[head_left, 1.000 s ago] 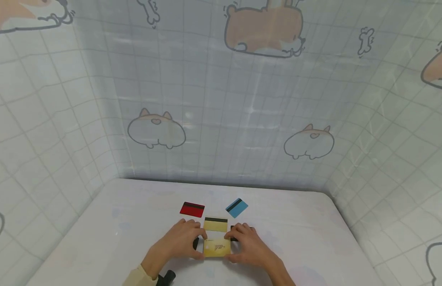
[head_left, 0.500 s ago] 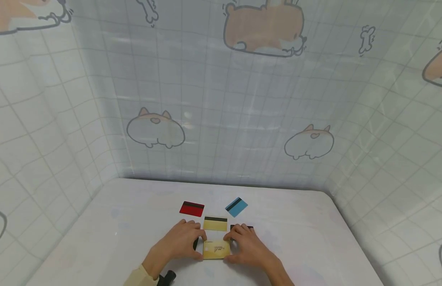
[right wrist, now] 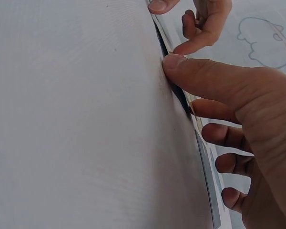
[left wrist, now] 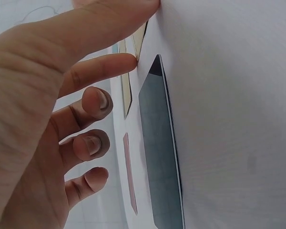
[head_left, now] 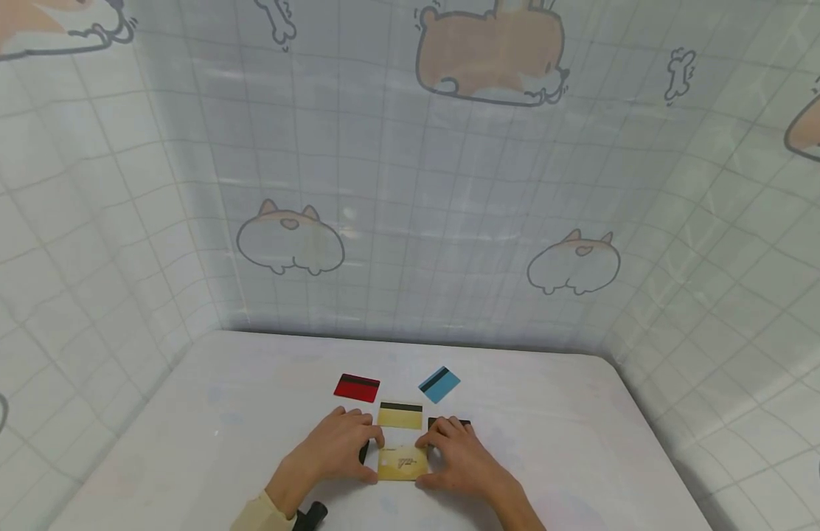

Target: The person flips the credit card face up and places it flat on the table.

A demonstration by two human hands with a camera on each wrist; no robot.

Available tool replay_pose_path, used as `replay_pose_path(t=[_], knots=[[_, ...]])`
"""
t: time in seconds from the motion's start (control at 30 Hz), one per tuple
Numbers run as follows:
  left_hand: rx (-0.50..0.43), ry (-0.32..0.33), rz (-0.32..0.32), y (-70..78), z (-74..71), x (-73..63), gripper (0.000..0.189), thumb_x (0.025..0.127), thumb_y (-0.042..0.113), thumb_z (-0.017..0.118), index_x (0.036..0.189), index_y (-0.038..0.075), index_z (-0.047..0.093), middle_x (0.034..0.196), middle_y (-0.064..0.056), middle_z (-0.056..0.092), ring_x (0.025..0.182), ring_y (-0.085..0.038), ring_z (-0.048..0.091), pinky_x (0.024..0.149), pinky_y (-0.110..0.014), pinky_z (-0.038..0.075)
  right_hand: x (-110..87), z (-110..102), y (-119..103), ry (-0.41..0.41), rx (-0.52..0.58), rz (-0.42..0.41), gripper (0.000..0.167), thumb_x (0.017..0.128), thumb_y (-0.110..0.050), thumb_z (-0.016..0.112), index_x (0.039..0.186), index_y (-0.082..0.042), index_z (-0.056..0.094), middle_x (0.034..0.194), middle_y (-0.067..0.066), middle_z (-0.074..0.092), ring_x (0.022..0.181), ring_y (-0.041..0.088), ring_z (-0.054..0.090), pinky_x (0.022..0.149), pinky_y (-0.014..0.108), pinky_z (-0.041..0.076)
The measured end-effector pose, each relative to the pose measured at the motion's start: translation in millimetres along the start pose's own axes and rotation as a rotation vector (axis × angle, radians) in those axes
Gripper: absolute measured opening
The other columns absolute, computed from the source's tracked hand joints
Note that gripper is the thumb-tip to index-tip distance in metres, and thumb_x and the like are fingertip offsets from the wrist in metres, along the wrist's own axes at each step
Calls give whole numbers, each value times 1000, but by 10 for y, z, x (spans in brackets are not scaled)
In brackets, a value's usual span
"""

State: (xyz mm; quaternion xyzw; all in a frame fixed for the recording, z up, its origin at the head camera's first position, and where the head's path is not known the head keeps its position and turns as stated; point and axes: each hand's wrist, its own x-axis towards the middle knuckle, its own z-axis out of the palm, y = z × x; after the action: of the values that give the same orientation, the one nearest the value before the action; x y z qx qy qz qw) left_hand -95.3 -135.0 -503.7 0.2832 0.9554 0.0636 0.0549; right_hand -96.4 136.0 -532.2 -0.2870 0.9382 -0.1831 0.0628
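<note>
A gold card with printed lettering lies between my two hands, close over the white table. My left hand holds its left side, thumb at the near corner and index finger at the far one. At the right side, my right hand does the same with thumb and index finger, the other fingers curled loosely. A dark band shows beneath the card's edge in the right wrist view. Just behind it lies a yellow card with a black stripe. A dark card lies beneath my left palm, mostly hidden from the head view.
Farther back lie a red card and a blue card turned at an angle, both with black stripes. Another dark card shows partly behind my right fingers. A black device sits at my left wrist. Patterned curtains enclose the table's back and sides.
The gold card has shifted very slightly toward me between the hands. Both hands stay almost where they were, and the other cards have not moved.
</note>
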Motion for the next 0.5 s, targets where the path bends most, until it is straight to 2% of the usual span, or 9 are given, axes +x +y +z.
replay_pose_path(t=[0.5], knots=[[-14, -11, -2, 0, -7, -28, 41, 71, 60, 83, 102, 36, 71, 96, 13, 63, 94, -14, 56, 94, -50, 45, -23, 4, -33, 8, -19, -9, 49, 75, -64, 79, 116, -41, 67, 105, -18, 48, 98, 6, 41, 88, 38, 38]])
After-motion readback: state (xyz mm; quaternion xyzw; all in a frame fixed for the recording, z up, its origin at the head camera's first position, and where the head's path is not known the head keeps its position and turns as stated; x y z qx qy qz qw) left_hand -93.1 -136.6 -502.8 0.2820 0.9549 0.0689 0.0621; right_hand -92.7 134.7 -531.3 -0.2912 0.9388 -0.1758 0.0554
